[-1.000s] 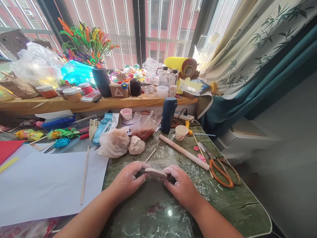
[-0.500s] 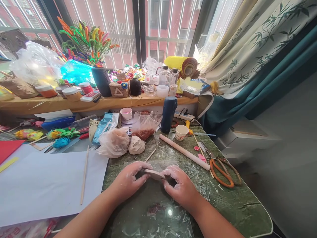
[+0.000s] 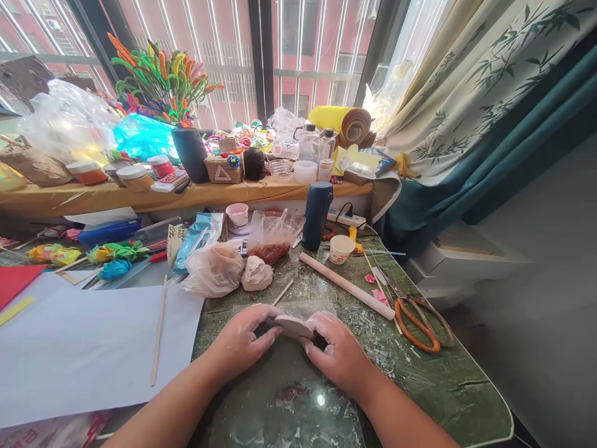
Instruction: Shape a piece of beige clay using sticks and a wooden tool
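Between my two hands, just above the table, is a flat grey-white clay disc (image 3: 295,327), tilted with its edge toward me. My left hand (image 3: 247,336) pinches its left edge between thumb and fingers. Its right edge is pinched by my right hand (image 3: 336,348). Both hands carry white smears. Beyond them sit a lump of pale clay (image 3: 257,274) and a thin wooden stick (image 3: 283,292). A pale rolling pin (image 3: 347,286) lies slanted to the right, past my right hand.
Orange-handled scissors (image 3: 422,326) lie near the right table edge. A paper cup (image 3: 342,249) and a dark blue bottle (image 3: 318,216) stand farther back. Left are a plastic bag (image 3: 214,270), white paper (image 3: 93,348) and another stick (image 3: 159,330). A crowded window ledge (image 3: 186,199) runs behind.
The clay disc has tilted slightly, so more of its flat face shows. The fingers of my right hand have shifted a little on its edge; my left hand is nearly still.
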A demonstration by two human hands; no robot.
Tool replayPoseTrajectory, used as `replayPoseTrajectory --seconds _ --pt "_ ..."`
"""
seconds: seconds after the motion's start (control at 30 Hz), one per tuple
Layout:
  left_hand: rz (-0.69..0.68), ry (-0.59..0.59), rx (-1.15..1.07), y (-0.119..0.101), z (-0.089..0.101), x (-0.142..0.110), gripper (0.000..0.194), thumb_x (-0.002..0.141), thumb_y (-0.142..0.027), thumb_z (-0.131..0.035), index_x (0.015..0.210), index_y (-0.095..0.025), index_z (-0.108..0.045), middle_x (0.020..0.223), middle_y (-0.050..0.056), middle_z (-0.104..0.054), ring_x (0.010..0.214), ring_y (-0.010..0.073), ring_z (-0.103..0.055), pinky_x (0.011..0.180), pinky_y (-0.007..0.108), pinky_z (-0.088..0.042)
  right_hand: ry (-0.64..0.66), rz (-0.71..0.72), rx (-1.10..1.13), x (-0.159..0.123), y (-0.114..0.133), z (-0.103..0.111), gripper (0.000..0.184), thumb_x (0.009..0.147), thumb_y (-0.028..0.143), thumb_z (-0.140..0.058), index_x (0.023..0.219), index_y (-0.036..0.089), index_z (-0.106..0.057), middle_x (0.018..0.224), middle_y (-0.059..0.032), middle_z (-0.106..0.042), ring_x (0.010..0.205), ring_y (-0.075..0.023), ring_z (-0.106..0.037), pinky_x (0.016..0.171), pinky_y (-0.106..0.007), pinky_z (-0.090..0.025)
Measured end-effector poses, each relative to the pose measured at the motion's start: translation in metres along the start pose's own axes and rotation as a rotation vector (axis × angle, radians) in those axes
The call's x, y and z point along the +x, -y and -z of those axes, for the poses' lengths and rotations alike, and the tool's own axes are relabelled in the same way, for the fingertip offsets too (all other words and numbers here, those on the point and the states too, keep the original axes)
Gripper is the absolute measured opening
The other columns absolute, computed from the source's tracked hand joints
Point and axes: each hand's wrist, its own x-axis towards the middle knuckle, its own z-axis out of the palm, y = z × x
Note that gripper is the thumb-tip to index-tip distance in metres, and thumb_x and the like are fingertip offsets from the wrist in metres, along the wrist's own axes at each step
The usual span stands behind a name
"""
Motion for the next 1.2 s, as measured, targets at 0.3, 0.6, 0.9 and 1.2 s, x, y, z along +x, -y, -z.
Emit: replayPoseTrajectory --seconds 0.3,0.6,0.9,1.2 --pt "-0.014 0.036 0.026 0.0014 0.0006 0.0002 0.017 0.092 -0.028 -0.061 0.106 -0.024 -0.072 0.104 0.003 -0.076 0.095 0.0226 -0.070 0.087 0.032 -0.054 -0.004 -0.050 0.038 0.0019 -0.0006 0.0013 0.010 0.091 0.016 -0.061 0.094 0.025 -0.065 0.091 -0.0016 -0.064 0.088 -0.0206 -0.059 0.081 -0.032 -0.047" --pt "-0.010 0.033 0.016 -0.0035 0.0014 0.0014 0.018 0.091 -0.027 -0.061 0.104 -0.024 -0.073 0.102 0.003 -0.077 0.094 0.0228 -0.070 0.086 0.032 -0.053 -0.008 -0.074 0.066 0.0012 0.0014 0.0015 0.005 0.091 0.020 -0.064 0.090 0.025 -0.067 0.086 -0.0002 -0.064 0.083 -0.0192 -0.059 0.076 -0.030 -0.045" --pt "-0.010 0.043 0.005 0.0006 0.0014 0.0015 0.018 0.091 -0.025 -0.060 0.105 -0.024 -0.072 0.103 0.002 -0.076 0.096 0.0219 -0.069 0.087 0.032 -0.052 -0.010 -0.070 0.069 0.0015 0.0025 0.0005 0.006 0.092 0.022 -0.063 0.091 0.025 -0.068 0.086 -0.0007 -0.063 0.083 -0.0193 -0.058 0.076 -0.030 -0.044" --pt "-0.001 0.057 0.049 0.0026 0.0001 0.0009 0.015 0.092 -0.030 -0.060 0.098 -0.022 -0.071 0.096 0.003 -0.075 0.088 0.0216 -0.068 0.080 0.031 -0.051 -0.002 -0.100 -0.026 0.0017 -0.0017 -0.0056 0.009 0.092 0.022 -0.061 0.083 0.023 -0.061 0.083 -0.0006 -0.060 0.082 -0.0201 -0.056 0.075 -0.031 -0.043"
